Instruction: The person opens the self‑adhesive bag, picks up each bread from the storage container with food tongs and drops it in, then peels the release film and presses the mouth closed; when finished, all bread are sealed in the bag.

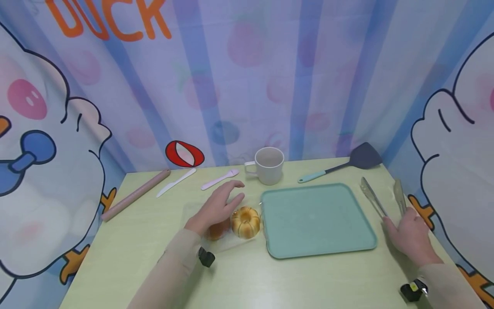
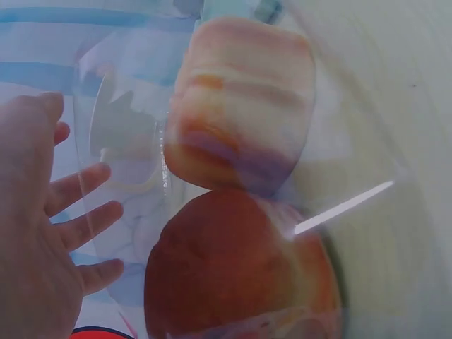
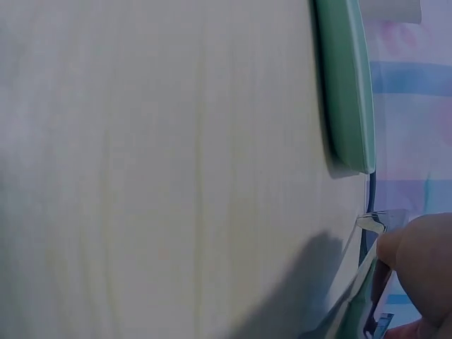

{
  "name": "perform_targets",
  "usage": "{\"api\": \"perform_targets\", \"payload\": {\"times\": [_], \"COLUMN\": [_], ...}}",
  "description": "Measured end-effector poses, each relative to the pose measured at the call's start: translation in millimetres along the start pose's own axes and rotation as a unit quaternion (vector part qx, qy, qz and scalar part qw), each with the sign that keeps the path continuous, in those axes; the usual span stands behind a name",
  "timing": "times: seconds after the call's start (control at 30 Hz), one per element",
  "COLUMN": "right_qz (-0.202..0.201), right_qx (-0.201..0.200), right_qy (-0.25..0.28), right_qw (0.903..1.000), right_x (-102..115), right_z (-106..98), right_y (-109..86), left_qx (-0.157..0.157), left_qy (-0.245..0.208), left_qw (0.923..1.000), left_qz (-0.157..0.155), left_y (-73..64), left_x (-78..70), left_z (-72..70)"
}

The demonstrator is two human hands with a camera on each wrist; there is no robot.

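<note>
Tongs (image 1: 400,197) | right hand (image 1: 413,237) — gripping them | left hand (image 1: 217,207) — relaxed near buns (image 1: 247,231) | pale-yellow table (image 1: 239,279) | striped blue-lilac backdrop (image 1: 262,86)

Rolling pin (image 1: 136,195), knife (image 1: 176,183), mug (image 1: 269,166), spatula (image 1: 360,158)

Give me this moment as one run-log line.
Left hand: fingers apart, near breads | Right hand: holding metal tongs, spread | Green tray: between hands
</note>
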State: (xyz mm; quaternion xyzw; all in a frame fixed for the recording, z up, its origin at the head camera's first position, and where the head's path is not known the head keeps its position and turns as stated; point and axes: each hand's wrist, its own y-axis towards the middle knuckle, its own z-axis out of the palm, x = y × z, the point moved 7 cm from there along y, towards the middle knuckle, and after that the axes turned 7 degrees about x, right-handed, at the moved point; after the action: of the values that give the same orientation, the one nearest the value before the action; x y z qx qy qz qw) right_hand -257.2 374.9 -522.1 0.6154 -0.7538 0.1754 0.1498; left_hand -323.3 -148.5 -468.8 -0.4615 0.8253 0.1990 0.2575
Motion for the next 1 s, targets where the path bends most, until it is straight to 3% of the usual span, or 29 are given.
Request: {"api": "perform_targets", "payload": {"times": [0.2, 0.4, 0.57, 0.73, 0.83, 1.0], "right_qz": [0.028, 0.004, -0.077, -0.175, -0.221, -0.271], "right_qx": [0.021, -0.025, -0.066, -0.086, -0.071, -0.012], "right_qy": [-0.013, -0.003, 0.044, 0.078, 0.089, 0.116], "right_qw": [0.9993, 0.9997, 0.9938, 0.9777, 0.9685, 0.9554], "right_x": [-4, 14, 49, 93, 121, 163], "right_z": [-1, -11, -16, -13, -7, 14], "right_y": [2.2, -6.6, -14.0, -24.7, -32.5, -44.5], "left_qx": [0.043, 0.065, 0.081, 0.101, 0.111, 0.125], "left_qy": [-0.003, -0.014, -0.018, -0.032, -0.039, -0.039], "left_qw": [0.9990, 0.9976, 0.9962, 0.9943, 0.9931, 0.9911], "left_qz": [0.015, 0.018, 0.025, 0.018, 0.004, -0.024], "left_y": [12.9, 21.5, 26.6, 28.6, 29.4, 31.8], "left_x": [-0.7, -0.6, -1.9, -0.7, 2.1, 6.3], "left_z": [1.3, 5.5, 8.0, 11.5, 14.2, 16.4]}}
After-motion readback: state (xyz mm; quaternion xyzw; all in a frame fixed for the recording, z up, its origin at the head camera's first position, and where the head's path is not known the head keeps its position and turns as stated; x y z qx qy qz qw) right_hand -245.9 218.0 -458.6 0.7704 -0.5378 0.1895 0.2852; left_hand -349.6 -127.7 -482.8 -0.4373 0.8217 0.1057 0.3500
